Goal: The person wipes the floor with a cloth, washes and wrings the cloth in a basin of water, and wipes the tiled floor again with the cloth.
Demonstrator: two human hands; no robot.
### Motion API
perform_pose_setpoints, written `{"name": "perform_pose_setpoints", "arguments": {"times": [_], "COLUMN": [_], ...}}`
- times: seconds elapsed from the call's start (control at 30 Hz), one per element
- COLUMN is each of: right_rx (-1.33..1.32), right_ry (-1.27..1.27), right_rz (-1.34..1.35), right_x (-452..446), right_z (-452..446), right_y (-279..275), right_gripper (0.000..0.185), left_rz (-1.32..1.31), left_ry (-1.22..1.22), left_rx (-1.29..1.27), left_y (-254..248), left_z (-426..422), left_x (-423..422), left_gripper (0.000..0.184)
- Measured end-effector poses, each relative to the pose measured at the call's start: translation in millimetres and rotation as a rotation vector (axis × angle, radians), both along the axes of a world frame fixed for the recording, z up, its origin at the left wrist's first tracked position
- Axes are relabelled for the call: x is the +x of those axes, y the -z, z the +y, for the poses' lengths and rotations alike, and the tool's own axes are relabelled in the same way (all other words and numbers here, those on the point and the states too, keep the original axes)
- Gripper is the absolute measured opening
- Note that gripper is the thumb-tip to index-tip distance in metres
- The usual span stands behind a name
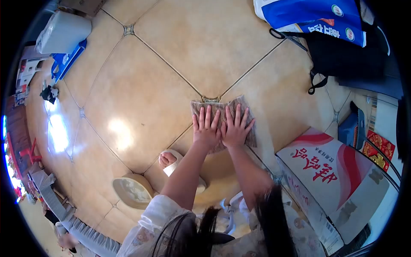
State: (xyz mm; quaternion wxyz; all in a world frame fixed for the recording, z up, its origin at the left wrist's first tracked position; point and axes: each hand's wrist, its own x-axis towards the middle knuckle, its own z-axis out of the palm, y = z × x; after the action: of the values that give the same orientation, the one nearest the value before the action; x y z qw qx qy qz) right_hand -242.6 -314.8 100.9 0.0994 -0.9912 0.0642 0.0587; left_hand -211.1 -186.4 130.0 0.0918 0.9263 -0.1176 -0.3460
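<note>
A brownish cloth (250, 113) lies spread on the tiled floor (150, 77), just below a decorated tile joint. My left hand (207, 127) rests flat on the cloth's left part with its fingers spread. Beside it, my right hand (235, 128) presses flat on the right part, fingers also apart. The two thumbs are close together at the middle. Neither hand grips the cloth; both palms hide much of it. A pale tub (133, 191) with whitish contents stands on the floor at the lower left, next to a foot (168, 160).
A white and red carton (325, 175) stands at the right. Blue packaging (312, 17) and a black bag (342, 55) lie at the upper right. At the upper left are a white wrapped package (66, 32) and a blue bag (68, 62). A red stool (31, 152) is far left.
</note>
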Motion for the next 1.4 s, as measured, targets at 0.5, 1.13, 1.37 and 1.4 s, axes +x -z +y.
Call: {"name": "perform_pose_setpoints", "arguments": {"times": [0.5, 1.13, 1.37, 1.4], "right_rx": [-0.095, -0.112, -0.148, -0.148], "right_ry": [-0.022, 0.059, 0.107, 0.111], "right_rz": [-0.044, 0.101, 0.112, 0.120], "right_x": [0.6, 73.2, 103.0, 108.6], "right_z": [0.1, -21.9, -33.9, -36.1], "right_y": [6.0, -2.0, 3.9, 3.1], "right_gripper": [0.066, 0.063, 0.064, 0.064], "left_rz": [-0.124, -0.113, -0.102, -0.102], "left_ry": [0.036, 0.144, 0.159, 0.167], "left_rx": [-0.133, -0.108, -0.154, -0.157], "left_y": [14.1, 10.1, 13.5, 12.2], "left_z": [5.0, -24.1, -40.9, -43.1], "left_x": [-1.3, 80.3, 117.5, 123.6], "left_gripper": [0.071, 0.064, 0.063, 0.063]}}
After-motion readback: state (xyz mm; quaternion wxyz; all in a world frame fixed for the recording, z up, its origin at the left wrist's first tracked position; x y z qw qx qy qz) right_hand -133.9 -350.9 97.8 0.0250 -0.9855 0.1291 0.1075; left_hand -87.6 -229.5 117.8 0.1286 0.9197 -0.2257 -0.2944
